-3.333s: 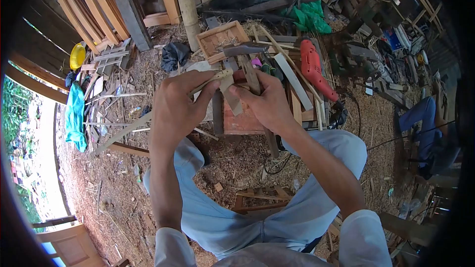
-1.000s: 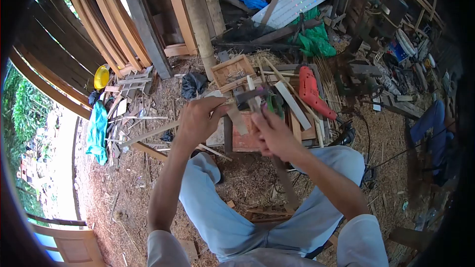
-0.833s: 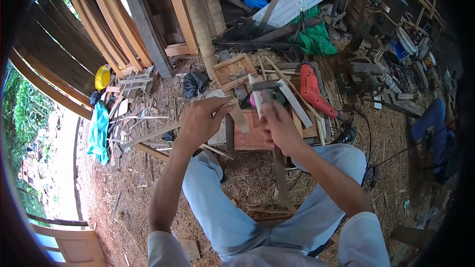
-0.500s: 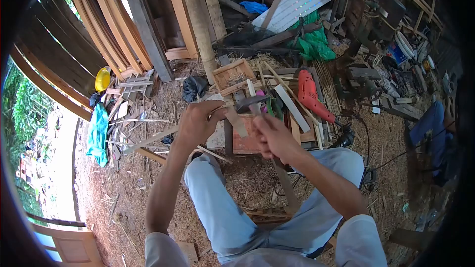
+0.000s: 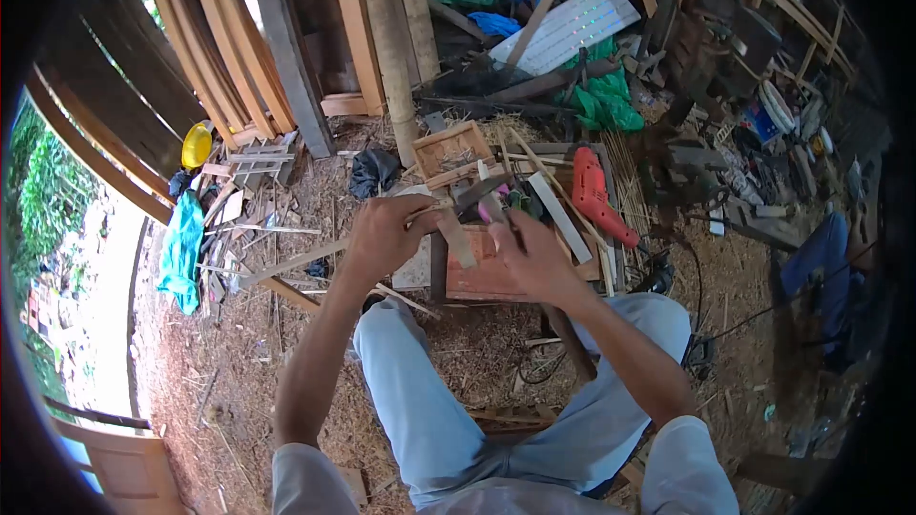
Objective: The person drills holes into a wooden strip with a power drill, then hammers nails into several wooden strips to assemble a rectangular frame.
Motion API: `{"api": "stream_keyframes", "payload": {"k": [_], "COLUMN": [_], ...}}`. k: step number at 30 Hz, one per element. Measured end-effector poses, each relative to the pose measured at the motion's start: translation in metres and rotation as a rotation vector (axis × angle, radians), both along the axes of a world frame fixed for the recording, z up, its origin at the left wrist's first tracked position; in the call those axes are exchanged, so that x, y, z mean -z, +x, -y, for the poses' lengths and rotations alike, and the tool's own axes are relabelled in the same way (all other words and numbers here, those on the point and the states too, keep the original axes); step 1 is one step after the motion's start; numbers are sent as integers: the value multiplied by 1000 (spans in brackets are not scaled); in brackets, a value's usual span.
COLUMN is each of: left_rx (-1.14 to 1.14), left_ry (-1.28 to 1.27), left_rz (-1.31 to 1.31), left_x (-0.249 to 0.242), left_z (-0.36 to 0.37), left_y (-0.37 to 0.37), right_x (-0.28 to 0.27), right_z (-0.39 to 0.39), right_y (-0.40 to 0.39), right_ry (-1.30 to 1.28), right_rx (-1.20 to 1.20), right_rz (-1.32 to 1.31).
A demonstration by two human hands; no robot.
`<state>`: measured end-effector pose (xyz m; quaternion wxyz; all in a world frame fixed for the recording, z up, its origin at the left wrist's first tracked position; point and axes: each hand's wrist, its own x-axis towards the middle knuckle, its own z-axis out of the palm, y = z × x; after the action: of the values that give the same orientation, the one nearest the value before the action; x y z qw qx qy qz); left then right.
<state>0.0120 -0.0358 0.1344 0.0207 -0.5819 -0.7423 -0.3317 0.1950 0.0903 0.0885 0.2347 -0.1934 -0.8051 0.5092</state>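
My left hand [image 5: 386,234] is closed, thumb and fingers pinching a thin, pale wood strip [image 5: 458,240] that slants down over the small workbench. My right hand [image 5: 534,256] is wrapped round the light handle of a hammer [image 5: 475,195]. The hammer's dark head is right beside my left fingertips, near the strip's upper end. Beneath both hands lies a reddish wooden board [image 5: 482,277] on the bench.
A red power drill [image 5: 601,200] lies at the bench's right, beside a white strip [image 5: 560,215]. Behind stands a shallow wooden box [image 5: 452,154]. A black bag [image 5: 375,174] and scrap wood [image 5: 258,172] lie left on the shavings-covered ground. A person's blue-clad leg [image 5: 819,262] is at right.
My right hand and the hammer have shifted slightly, the hammer's head now tilted more. My left hand keeps its hold on the wood strip. The view has moved a little.
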Motion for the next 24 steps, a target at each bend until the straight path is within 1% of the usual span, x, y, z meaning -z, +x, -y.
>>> {"api": "stream_keyframes", "payload": {"k": [1, 2, 4, 5, 6, 7, 8, 9, 11, 13, 14, 17, 18, 20, 22, 23, 24], "left_rx": [-3, -15, 25, 22, -14, -50, -47, -18, 8, -3, -3, -3, -7, -13, 45, 48, 3], "left_ry": [-18, -5, 38, 40, -1, -40, -34, 13, 62, -42, -42, -6, -7, -3, -62, -62, -106], "left_rz": [20, 28, 48, 63, 44, 25, 38, 16, 0, 32, 41, 35, 8, -19, 84, 86, 33], "left_x": [-2, 0, 7, 7, 6, 5, 5, 7, 7, 5, 4, 7, 9, 9, 8, 6, 1], "left_z": [1, 0, -2, -1, -1, -2, -2, -2, -1, -1, 0, 4, 4, 3, 0, 1, 2], "left_y": [0, -2, -2, 0, 3, 4, 4, 4, 2, 3, 4, 7, 6, 4, 2, 3, 5], "right_x": [-26, -42, -70, -91, -104, -115, -120, -112, -89, -89, -87, -130, -121, -100, -103, -103, -109], "right_z": [1, -2, -6, -2, 1, 3, 5, 5, 5, 4, 5, 19, 20, 20, 18, 17, 17], "right_y": [3, 1, -3, -2, -5, -7, -8, -9, -11, -9, -8, -11, -9, -3, -1, -1, -3], "right_ry": [91, 105, 402, 410, 414, 383, 350, 357, 570, 601, 625, 544, 544, 602, 641, 673, 670], "right_rx": [50, 37, -11, -47, -49, -50, -48, -50, -63, -75, -82, -41, -43, -82, -92, -105, -105], "right_rz": [39, 46, 56, 199, 211, 277, 344, 356, 349, 392, 429, 465, 471, 595, 596, 598, 601]}}
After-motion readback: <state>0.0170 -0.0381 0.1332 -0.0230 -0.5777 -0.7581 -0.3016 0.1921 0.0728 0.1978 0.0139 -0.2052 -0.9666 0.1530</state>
